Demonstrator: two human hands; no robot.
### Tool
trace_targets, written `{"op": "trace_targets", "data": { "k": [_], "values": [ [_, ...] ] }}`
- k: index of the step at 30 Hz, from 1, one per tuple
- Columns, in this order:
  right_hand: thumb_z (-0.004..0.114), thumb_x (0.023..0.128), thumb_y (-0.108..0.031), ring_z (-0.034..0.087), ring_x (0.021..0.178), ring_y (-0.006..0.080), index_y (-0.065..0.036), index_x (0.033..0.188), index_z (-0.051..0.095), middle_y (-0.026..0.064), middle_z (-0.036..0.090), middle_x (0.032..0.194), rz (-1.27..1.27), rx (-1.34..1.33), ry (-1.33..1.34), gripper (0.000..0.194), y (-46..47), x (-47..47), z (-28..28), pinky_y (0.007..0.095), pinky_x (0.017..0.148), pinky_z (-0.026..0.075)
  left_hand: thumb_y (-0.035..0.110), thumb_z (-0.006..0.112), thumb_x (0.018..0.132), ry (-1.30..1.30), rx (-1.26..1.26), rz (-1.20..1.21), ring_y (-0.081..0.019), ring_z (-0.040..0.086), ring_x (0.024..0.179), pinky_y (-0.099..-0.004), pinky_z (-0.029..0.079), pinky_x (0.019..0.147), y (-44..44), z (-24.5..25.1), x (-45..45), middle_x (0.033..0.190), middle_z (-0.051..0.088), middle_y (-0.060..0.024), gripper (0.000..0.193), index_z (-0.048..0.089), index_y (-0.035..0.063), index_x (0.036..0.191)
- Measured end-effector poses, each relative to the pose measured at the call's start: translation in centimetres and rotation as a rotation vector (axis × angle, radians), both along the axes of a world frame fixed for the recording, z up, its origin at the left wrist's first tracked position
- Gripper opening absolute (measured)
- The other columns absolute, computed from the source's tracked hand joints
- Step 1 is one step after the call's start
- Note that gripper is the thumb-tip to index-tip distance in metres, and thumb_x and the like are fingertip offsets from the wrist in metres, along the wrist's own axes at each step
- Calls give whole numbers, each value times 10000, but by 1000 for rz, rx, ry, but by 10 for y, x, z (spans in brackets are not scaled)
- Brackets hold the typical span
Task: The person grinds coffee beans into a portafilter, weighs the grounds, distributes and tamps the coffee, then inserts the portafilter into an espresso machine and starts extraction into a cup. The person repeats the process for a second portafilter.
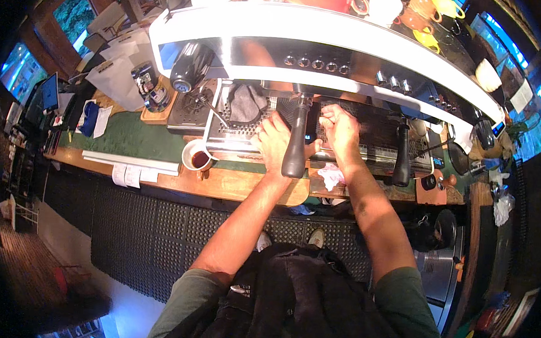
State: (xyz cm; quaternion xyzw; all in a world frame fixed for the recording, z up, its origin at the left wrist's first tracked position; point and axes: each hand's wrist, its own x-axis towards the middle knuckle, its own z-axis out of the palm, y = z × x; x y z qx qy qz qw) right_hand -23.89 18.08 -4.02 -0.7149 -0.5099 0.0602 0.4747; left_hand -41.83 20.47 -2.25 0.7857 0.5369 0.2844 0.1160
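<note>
A portafilter with a black handle [295, 147] is fitted in the espresso machine [270, 25]. Below it, a black digital scale [289, 109] with a ridged top rests on the metal drip tray [235, 143]. My left hand [274, 139] grips the scale across its near part, fingers on the left and thumb at the right, partly behind the handle. My right hand [342, 129] hovers over the tray just right of the scale, fingers curled; whether anything is between them is hidden. A grey cloth [245, 103] lies on the tray left of my left hand.
A cup of dark coffee [198, 159] stands on the counter's front edge. A second portafilter [402, 154] juts out at right. A crumpled pinkish cloth [331, 176] lies below my right wrist. A tamper [429, 181] sits at far right. A steam wand [216, 112] hangs at left.
</note>
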Motion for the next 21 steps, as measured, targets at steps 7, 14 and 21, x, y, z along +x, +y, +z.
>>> {"op": "trace_targets", "data": {
  "k": [7,14,21],
  "values": [
    [726,919,24,756,870,262,-35,1027,767,154,746,989,-42,-122,34,129,-5,-10,20,368,834,610,679,946,584,-19,8,-1,-399,519,1267,-545,361,1053,0,3,-3,1323,537,-231,1296,406,-77,1486],
    [689,1018,-108,755,585,280,-17,1016,765,141,710,911,-110,46,-5,118,-13,-30,15,391,484,582,776,910,531,18,21,26,-369,541,1264,-527,396,1034,1,-4,-1,1309,561,-217,1368,419,-66,1490],
    [645,1058,-389,763,853,401,-255,1131,749,181,750,934,-301,-132,-173,184,-7,-15,-17,525,798,607,747,911,575,-39,1,5,-392,529,1297,-546,391,1055,-3,1,-2,1326,559,-220,1338,414,-76,1505]
  ]
}}
